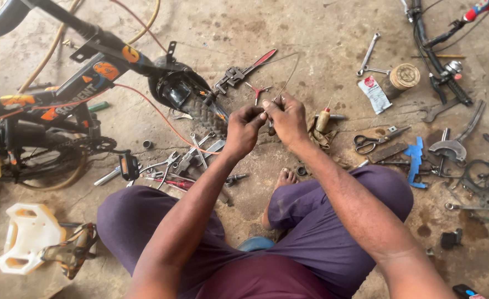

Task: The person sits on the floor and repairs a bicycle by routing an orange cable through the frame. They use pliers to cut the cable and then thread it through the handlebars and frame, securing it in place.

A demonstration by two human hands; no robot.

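While the thin wire (286, 77) is pinched between left hand (244, 130) and right hand (286, 118) | judged light, springy, slippery | best gripped near its lower end, above the floor (311, 33).

Bare concrete floor (322, 27), grey-brown, dusty, stained dark in patches lower right. Even daylight, soft shadows. No walls or windows in sight. Floor crowded: black and orange bicycle (62, 94) lying left, spanners (369, 52), scissors (373, 141), white plastic pedal (26, 238) scattered around.
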